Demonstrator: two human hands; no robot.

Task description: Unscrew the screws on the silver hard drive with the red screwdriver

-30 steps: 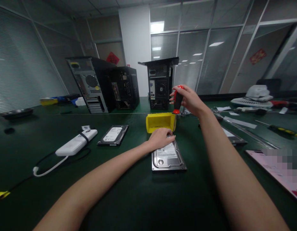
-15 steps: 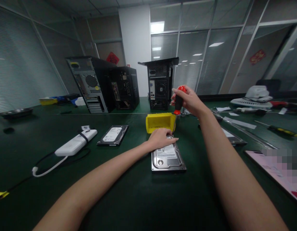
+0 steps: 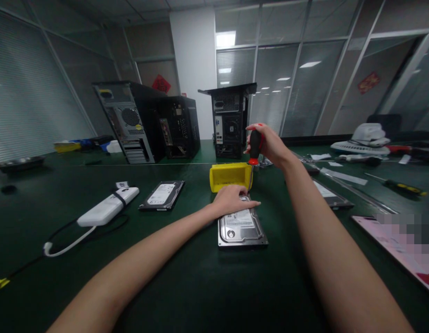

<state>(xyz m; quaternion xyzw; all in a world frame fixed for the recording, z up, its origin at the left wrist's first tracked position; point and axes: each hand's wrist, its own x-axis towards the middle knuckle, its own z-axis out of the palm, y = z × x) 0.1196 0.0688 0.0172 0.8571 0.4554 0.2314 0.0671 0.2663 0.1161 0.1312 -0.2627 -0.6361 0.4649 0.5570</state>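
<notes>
While the left hand [image 3: 230, 200] lies across the far end of a hard drive [image 3: 240, 233], its thumb stretched out over the casing, the right hand [image 3: 270, 145] is wrapped around the handle of a red-and-black screwdriver [image 3: 255, 143]. Whether the left fingers close on the drive's far edge, I cannot tell.

The drive rests flat on the green surface [image 3: 186, 282], label up, in front of the person, its long axis running away nearly straight ahead. The screwdriver is near upright with its shaft pointing down, the lower end a little to the left of the handle; its tip (hidden by the left fingers) may or may not touch the drive.

Just beyond the drive, a yellow bin [image 3: 230, 176] takes up the space behind the left hand and the shaft. A second hard drive [image 3: 162, 195] lies to the left, near a white power strip [image 3: 108, 206]; a third drive [image 3: 334, 196] sits partly behind the right forearm. Farther back stands a black computer case [image 3: 231, 122].
</notes>
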